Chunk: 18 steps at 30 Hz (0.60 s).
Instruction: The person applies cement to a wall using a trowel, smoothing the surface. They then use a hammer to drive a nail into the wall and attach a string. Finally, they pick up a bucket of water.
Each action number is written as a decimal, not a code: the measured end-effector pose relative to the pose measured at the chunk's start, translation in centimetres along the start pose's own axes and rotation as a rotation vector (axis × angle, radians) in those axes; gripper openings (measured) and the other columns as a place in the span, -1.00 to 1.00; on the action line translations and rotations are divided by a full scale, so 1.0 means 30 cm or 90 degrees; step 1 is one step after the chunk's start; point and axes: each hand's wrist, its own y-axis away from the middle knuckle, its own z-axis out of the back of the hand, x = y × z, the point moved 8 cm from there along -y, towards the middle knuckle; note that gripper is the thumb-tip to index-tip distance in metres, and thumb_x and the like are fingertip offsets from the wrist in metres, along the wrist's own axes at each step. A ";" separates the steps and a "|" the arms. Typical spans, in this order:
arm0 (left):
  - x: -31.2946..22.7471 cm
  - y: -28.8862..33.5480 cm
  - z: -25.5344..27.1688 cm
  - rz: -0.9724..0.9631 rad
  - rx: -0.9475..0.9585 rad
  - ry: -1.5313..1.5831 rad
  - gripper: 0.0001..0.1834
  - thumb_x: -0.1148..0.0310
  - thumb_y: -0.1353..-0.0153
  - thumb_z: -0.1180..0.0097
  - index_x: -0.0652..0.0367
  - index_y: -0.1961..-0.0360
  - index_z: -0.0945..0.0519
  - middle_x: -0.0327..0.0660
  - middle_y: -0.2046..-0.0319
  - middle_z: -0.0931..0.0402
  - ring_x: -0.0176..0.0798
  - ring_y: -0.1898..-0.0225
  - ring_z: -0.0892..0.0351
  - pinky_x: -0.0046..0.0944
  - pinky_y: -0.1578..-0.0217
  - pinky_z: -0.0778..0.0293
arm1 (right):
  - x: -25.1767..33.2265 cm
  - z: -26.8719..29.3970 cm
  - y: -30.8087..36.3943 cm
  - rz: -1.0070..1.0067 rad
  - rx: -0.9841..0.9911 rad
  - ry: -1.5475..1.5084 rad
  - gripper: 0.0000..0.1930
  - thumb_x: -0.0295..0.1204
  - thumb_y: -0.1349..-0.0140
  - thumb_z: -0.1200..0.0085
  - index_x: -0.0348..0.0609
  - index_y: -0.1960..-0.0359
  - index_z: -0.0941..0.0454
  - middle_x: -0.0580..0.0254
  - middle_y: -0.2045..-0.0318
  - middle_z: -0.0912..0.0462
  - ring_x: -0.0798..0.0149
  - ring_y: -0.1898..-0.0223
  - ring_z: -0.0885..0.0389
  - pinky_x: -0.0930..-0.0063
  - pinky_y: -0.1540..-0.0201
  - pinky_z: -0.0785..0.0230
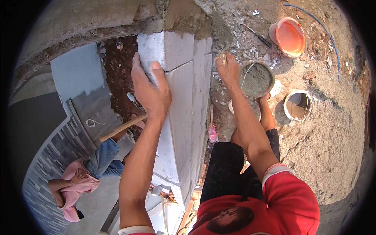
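Note:
My left hand (150, 88) lies flat with fingers spread on the top edge of a white block (156, 49) at the head of a light grey block wall (184, 113). Wet grey mortar (184, 17) sits on the far end of the wall. My right hand (228, 69) reaches down on the wall's right side and grips a tool with a pale wooden handle (223, 58) close to a bucket of grey mortar (255, 79). The tool's working end is hidden.
On the dirt ground to the right stand an orange bucket (289, 36), a bucket of muddy water (297, 104) and a blue hose (325, 29). Left of the wall, lower down, a person in pink and jeans (84, 176) holds a long wooden handle (121, 128).

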 end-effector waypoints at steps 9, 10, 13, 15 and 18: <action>0.003 -0.002 0.003 -0.019 -0.022 0.007 -0.33 0.14 -0.51 -0.03 0.49 -0.41 -0.33 0.32 -0.28 -0.43 0.34 -0.28 -0.46 0.10 -0.32 -0.33 | -0.108 -0.067 0.023 -0.461 0.348 -0.328 -0.64 -0.10 -0.48 -0.04 -0.18 0.08 -0.61 0.32 0.42 -0.57 0.48 0.46 -0.51 0.52 0.44 -0.41; 0.004 0.002 0.001 -0.013 -0.017 0.007 -0.34 0.14 -0.51 -0.03 0.49 -0.41 -0.33 0.32 -0.27 -0.44 0.34 -0.27 -0.46 0.10 -0.32 -0.33 | -0.085 -0.078 0.017 -0.442 0.381 -0.355 -0.62 -0.07 -0.50 -0.02 -0.18 0.12 -0.60 0.34 0.44 -0.55 0.47 0.50 -0.49 0.52 0.48 -0.39; 0.004 0.000 0.001 -0.014 -0.020 0.011 -0.34 0.14 -0.51 -0.03 0.49 -0.40 -0.33 0.32 -0.28 -0.43 0.35 -0.27 -0.46 0.11 -0.31 -0.34 | -0.036 -0.129 0.019 -0.437 0.436 -0.393 -0.56 0.01 -0.54 0.04 -0.16 0.24 -0.55 0.37 0.51 -0.51 0.46 0.60 -0.45 0.50 0.57 -0.36; 0.003 0.000 0.001 -0.022 -0.023 0.007 -0.34 0.15 -0.51 -0.04 0.50 -0.40 -0.33 0.32 -0.28 -0.43 0.34 -0.27 -0.46 0.10 -0.31 -0.34 | 0.003 -0.185 0.008 -0.420 0.448 -0.432 -0.51 0.06 -0.55 0.06 -0.14 0.28 -0.52 0.38 0.53 -0.49 0.46 0.64 -0.43 0.47 0.61 -0.34; 0.001 -0.001 -0.002 -0.035 -0.025 0.000 -0.34 0.15 -0.51 -0.04 0.50 -0.40 -0.33 0.32 -0.28 -0.43 0.34 -0.27 -0.46 0.09 -0.30 -0.36 | 0.015 -0.234 0.010 -0.410 0.456 -0.408 -0.52 0.04 -0.57 0.08 -0.15 0.27 -0.50 0.36 0.54 -0.49 0.45 0.63 -0.43 0.44 0.61 -0.35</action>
